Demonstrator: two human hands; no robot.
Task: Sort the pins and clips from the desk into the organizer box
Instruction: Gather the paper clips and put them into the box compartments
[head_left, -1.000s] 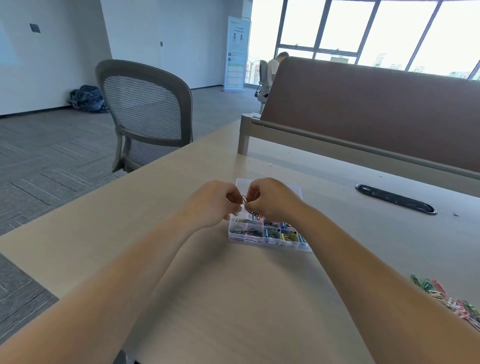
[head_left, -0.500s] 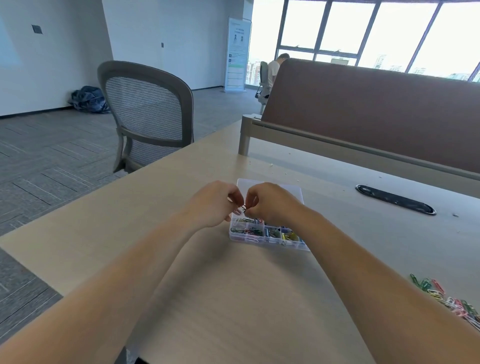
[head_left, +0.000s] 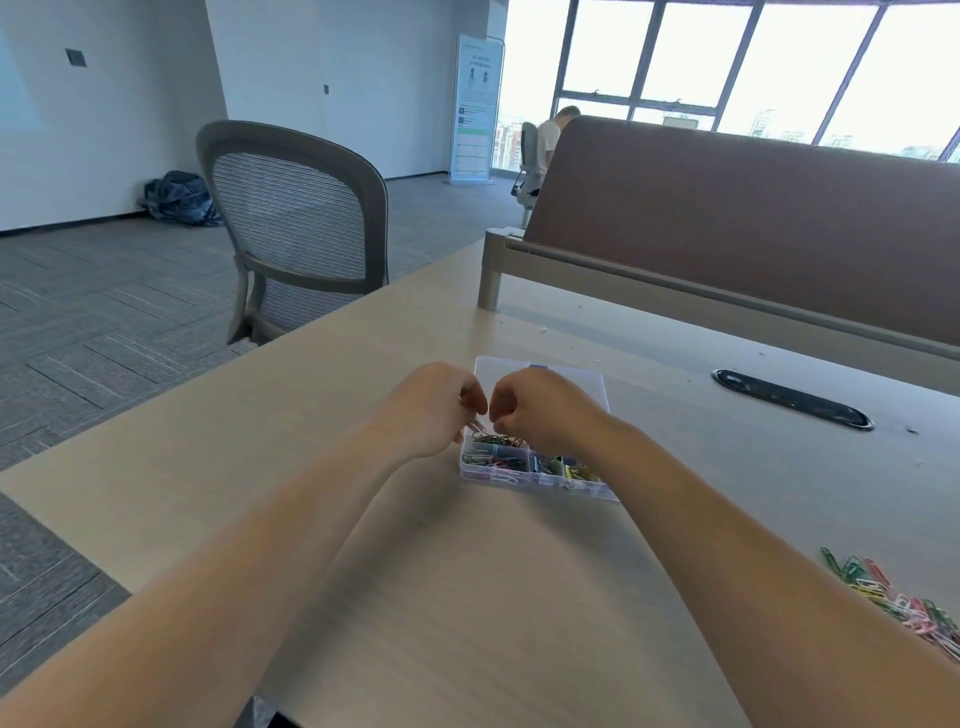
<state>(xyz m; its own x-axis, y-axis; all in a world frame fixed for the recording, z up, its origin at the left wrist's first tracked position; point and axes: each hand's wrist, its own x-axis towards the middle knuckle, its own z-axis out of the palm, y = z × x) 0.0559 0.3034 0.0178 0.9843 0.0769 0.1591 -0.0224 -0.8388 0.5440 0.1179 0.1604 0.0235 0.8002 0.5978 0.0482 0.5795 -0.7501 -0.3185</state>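
A clear plastic organizer box (head_left: 519, 480) lies on the desk with its lid (head_left: 582, 382) folded open behind it. Its compartments hold coloured paper clips and small binder clips. My left hand (head_left: 434, 408) and my right hand (head_left: 545, 413) meet fingertip to fingertip just above the box's rear-left compartment. Both have curled fingers and pinch a small tangle of thin wire clips (head_left: 480, 428) between them. My right hand hides the rear compartments. A loose pile of coloured paper clips (head_left: 904, 605) lies on the desk at the lower right.
The pale wooden desk (head_left: 363, 519) ends at a brown partition screen (head_left: 753, 218) at the back, beside an oval cable slot (head_left: 792, 397). A grey mesh chair (head_left: 301, 228) stands off the desk's left edge. A person sits far behind at the windows.
Both hands have dropped from a little above the box down to its rear-left compartment, still pinching the clips between them.
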